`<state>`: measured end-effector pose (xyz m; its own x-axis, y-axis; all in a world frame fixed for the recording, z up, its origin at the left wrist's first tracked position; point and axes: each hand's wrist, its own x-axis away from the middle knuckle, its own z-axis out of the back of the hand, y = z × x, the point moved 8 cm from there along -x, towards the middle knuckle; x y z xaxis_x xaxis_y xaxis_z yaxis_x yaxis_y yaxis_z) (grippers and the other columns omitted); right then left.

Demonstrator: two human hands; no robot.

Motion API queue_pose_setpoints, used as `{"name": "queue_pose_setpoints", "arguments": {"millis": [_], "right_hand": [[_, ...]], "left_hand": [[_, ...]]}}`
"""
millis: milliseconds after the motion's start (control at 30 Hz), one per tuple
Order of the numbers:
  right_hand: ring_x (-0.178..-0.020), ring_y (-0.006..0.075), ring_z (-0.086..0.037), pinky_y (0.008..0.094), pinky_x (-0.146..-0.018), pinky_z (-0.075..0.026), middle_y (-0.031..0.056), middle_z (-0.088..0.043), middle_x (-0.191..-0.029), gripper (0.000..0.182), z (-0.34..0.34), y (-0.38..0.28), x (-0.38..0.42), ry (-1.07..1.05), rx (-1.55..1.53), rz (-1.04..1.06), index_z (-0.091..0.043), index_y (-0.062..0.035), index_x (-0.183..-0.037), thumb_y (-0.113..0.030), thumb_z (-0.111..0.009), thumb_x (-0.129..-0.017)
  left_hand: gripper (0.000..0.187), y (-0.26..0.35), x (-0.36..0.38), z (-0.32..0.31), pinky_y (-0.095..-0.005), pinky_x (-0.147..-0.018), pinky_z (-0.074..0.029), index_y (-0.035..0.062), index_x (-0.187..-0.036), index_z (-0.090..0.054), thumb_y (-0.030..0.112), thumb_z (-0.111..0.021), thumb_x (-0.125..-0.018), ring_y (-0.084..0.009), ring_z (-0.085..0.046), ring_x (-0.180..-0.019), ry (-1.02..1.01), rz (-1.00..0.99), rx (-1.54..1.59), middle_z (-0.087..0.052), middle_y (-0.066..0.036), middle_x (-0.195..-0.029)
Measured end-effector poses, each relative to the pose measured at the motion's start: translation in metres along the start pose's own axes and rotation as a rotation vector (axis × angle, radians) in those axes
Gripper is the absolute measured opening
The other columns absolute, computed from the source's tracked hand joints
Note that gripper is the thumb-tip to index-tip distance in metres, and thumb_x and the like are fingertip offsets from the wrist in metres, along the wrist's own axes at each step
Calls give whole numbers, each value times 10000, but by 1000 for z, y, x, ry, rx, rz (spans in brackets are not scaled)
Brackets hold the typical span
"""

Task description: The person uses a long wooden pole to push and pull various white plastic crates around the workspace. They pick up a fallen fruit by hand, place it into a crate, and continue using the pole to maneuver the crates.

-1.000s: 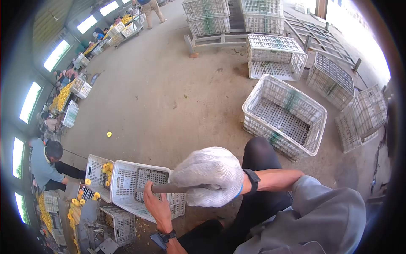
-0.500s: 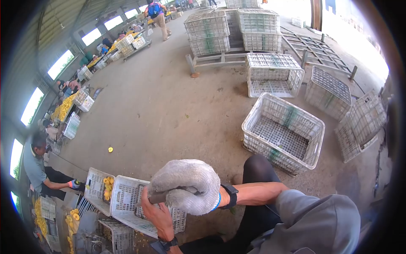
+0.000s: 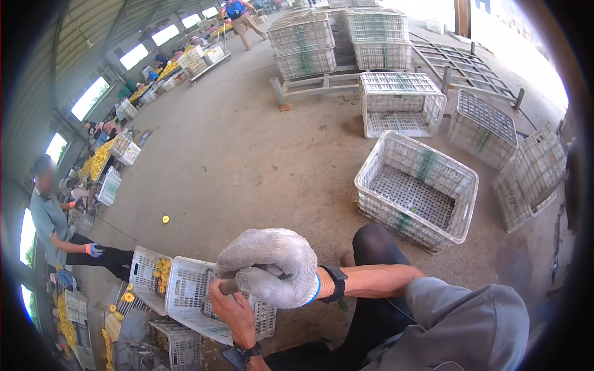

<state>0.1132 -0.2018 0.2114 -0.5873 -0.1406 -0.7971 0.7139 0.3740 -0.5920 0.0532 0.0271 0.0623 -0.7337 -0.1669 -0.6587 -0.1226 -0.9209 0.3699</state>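
— Any writing on it?
— None I can read. My gloved right hand (image 3: 272, 266) and bare left hand (image 3: 232, 306) both grip the dark handle (image 3: 230, 287), bottom centre, above the white crate (image 3: 189, 290).

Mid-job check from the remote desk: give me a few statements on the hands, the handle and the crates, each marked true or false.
1. The right hand wears a grey knit glove. True.
2. The left hand is gloved too. False: it is bare, with a watch at the wrist.
3. Both hands grip one dark handle. True.
4. The large crate on the floor to the right is full of yellow fruit. False: it holds nothing visible.
5. A small crate at lower left holds yellow pieces. True.
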Motion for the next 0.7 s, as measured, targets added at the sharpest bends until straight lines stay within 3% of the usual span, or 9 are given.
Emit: {"name": "queue_pose_setpoints", "arguments": {"millis": [367, 467, 567, 633, 700], "right_hand": [[-939, 319, -776, 410, -812, -620, 193, -786, -1077, 275, -8, 3, 7, -6, -94, -20, -759, 44, -1134, -30, -669, -885], [-816, 289, -761, 368, -720, -594, 148, -772, -994, 270, -8, -3, 4, 55, -99, 95, -730, -18, -1152, -113, -713, -900], [-828, 249, -767, 360, -730, -602, 152, -777, -1025, 348, 3, -8, -5, 18, -64, 176, -686, 11, -1247, -195, -659, -967], [-855, 225, -766, 350, -766, -604, 159, -780, -1041, 400, 21, 8, -7, 153, 99, 69, -647, 34, -1304, -263, -578, -1045], [-895, 223, -765, 349, -819, -598, 157, -785, -1042, 385, 52, 29, -15, 185, 24, -13, -662, 38, -1281, -272, -570, -1073]], "left_hand": [[230, 4, 1, 9, -517, -897, -470, -11, -1156, -545, 47, -643, -956, -452, -612, -1000, 22, -44, -41, -605, -220, -1051], [229, 1, 0, 8, -522, -880, -465, -2, -1137, -547, 41, -658, -941, -445, -621, -1002, 4, 19, -60, -618, -208, -1038], [249, 2, -13, 9, -526, -865, -463, 9, -1128, -554, 39, -685, -919, -447, -626, -1005, -43, 119, -50, -632, -200, -1030], [313, -2, -18, 9, -541, -878, -471, -3, -1170, -566, 56, -716, -902, -458, -636, -1032, -33, 111, -80, -654, -228, -1045], [352, -2, -24, 10, -529, -866, -468, 19, -1157, -564, 31, -755, -861, -447, -627, -998, 10, 71, -95, -636, -205, -1023]]}}
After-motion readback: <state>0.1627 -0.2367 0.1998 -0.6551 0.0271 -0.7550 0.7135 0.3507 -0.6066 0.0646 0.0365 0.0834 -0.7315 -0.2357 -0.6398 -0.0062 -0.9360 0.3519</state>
